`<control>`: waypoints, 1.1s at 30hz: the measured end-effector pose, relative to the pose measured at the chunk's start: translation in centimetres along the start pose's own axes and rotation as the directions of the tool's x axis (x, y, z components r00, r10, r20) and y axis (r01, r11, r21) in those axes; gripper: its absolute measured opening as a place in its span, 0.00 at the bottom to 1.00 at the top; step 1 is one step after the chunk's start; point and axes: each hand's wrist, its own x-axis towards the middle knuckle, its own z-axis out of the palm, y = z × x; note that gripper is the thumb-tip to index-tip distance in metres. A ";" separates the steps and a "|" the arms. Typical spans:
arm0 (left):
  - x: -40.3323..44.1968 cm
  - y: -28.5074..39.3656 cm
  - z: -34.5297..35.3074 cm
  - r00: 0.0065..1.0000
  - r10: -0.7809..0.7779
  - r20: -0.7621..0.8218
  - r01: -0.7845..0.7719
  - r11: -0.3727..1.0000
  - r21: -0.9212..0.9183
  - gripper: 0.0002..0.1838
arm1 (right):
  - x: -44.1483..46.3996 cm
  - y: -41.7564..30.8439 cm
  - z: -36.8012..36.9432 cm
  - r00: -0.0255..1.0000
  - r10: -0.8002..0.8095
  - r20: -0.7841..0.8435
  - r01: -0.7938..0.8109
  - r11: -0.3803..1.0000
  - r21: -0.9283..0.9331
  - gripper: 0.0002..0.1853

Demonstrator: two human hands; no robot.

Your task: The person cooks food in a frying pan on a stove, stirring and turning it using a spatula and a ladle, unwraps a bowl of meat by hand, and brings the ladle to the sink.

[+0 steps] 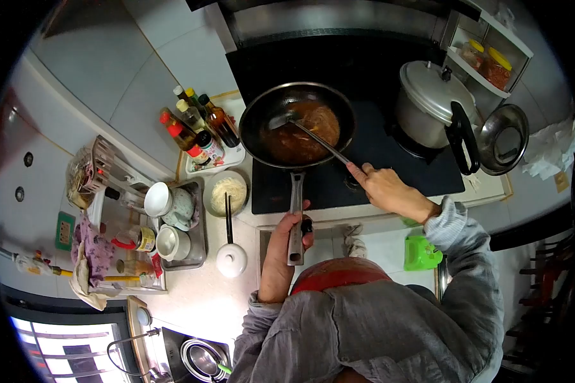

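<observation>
Left hand (286, 237) clasps the wok handle (297, 191), presumably for steadiness — my right hand (389, 189) grips a spatula (324, 144) in, perhaps, sauce (319, 121).

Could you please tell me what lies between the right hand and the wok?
In the head view, the spatula handle spans from the right hand to the wok, above the black cooktop.

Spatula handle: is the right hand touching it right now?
Touching. The head view shows the right hand closed on the near end of the spatula handle, the metal shaft running straight out of the grip with no gap.
</observation>
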 end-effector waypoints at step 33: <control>-2.2 -1.1 2.9 0.981 0.194 -0.010 -0.186 0.953 0.237 0.22 | -2.8 3.2 -2.6 0.970 0.242 -0.032 -0.229 0.947 0.226 0.31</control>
